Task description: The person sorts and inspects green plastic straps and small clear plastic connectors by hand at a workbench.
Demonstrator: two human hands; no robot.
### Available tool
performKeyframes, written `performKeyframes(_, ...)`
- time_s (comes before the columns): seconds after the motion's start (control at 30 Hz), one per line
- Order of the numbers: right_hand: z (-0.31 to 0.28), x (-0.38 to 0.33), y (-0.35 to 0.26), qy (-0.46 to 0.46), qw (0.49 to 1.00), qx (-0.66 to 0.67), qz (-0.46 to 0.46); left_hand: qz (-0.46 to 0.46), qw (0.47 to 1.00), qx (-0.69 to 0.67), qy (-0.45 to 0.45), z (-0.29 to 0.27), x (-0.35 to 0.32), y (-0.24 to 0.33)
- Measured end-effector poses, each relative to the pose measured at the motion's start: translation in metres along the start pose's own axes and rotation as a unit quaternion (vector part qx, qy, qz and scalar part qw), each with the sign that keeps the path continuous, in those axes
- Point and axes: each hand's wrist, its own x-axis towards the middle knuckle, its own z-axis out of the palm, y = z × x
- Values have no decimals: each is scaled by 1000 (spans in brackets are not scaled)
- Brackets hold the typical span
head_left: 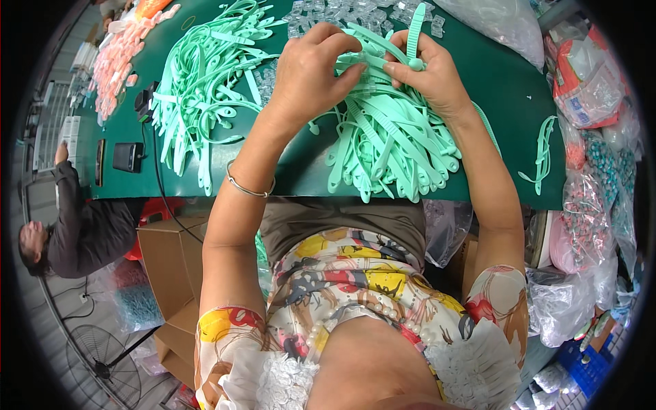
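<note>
My right hand (434,75) pinches a mint-green ridged strap (415,34) between thumb and fingers; one end sticks up above the hand. Close beside it, my left hand (313,72) is closed, thumb and forefinger bent toward the strap's other part. Whatever lies between those left fingertips is too small to make out. Below both hands spreads a heap of similar green straps (400,143) at the table's near edge. Small clear plastic clips (335,14) lie beyond my hands, some of them showing under and around the fingers.
A second pile of green straps (205,75) covers the left of the green table (519,147). Pink pieces (116,61) and a black box (127,157) lie farther left. One strap pair (543,154) sits at right. Plastic bags (588,82) line the right side; another person (82,219) is at left.
</note>
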Motion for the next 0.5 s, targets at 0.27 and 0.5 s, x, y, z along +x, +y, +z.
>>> performKeyframes(0.27, 0, 0, 1, -6, 1000, 3, -11, 82, 996, 44, 10, 4, 3, 5)
performKeyframes(0.5, 0, 1, 2, 0, 1000, 3, -29, -272, 892, -319, -171, 6, 1, -1)
